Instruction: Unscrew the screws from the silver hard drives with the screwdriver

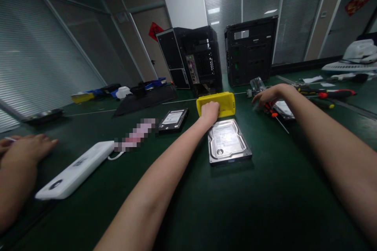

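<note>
My left hand [209, 113] reaches into a yellow plastic bin [230, 100] that is tipped with its opening towards me. Its fingers are curled, and whatever they pinch is hidden. Just below that wrist lies a silver hard drive [226, 141], label side up. My right hand [273, 93] is arched low over the table with its fingers stretched down. Beneath it lies a screwdriver [274, 115] with a red and black handle, its shaft pointing towards me. Beside those fingers is a clear plastic piece [257, 84]. Another hard drive [284, 109] is partly covered by my right forearm.
A smaller drive [173, 120] lies left of the bin. Two black computer cases [203, 59] stand at the back. Pliers [335, 94] lie at the right. At the left are a white power bank [76, 170] with a cable and another person's hand [29, 149].
</note>
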`<action>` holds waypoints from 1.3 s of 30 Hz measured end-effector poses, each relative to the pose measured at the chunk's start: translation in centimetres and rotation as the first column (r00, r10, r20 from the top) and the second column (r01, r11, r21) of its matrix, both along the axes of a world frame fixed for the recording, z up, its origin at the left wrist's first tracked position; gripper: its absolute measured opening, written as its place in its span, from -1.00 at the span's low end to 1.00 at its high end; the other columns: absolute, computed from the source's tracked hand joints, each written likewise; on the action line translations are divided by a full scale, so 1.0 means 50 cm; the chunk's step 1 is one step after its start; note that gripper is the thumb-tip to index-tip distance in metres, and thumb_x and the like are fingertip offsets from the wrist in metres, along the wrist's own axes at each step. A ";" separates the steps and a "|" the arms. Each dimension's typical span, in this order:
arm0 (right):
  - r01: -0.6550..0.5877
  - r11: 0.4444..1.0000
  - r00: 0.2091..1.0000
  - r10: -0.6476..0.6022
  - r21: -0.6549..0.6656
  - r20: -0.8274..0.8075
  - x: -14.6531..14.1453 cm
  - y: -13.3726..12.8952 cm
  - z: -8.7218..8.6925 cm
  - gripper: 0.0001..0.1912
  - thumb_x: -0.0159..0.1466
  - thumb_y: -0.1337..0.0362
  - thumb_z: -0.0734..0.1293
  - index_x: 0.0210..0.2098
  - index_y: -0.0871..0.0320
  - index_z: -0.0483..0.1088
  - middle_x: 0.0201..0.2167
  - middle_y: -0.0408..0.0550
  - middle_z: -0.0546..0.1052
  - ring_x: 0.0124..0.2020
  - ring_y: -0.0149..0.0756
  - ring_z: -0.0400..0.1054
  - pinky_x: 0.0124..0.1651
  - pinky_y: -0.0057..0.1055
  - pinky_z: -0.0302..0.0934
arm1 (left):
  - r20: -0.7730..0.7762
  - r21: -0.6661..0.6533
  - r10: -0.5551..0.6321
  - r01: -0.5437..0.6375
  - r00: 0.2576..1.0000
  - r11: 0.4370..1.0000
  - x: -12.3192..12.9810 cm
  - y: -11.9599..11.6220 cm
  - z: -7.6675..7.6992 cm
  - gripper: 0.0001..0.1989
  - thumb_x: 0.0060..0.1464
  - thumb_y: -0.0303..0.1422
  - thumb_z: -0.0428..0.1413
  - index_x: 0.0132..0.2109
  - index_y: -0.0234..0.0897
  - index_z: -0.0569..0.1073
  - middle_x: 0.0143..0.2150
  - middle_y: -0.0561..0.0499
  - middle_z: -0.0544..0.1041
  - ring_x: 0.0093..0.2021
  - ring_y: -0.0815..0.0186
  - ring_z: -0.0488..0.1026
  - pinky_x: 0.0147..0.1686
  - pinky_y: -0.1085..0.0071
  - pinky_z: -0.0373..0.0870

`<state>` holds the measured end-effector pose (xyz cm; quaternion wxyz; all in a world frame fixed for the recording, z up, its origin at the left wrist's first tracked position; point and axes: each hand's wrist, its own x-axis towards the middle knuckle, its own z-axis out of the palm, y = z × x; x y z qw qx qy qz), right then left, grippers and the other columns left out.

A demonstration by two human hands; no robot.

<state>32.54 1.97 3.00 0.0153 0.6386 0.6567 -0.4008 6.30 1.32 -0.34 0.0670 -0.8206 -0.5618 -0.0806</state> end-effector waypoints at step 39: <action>-0.355 0.935 0.924 0.350 -0.009 -0.153 -0.113 -0.094 0.118 -0.42 0.14 0.37 0.22 0.16 0.13 0.08 -0.34 -0.07 0.45 -0.30 -0.31 0.40 -0.20 -0.33 0.33 | 0.859 -0.120 -0.056 0.307 0.508 0.944 -0.193 -0.129 -0.046 -0.75 0.10 -0.24 0.05 -0.15 -0.31 0.44 -0.23 -0.04 0.52 -0.19 0.30 0.44 -0.20 0.41 0.34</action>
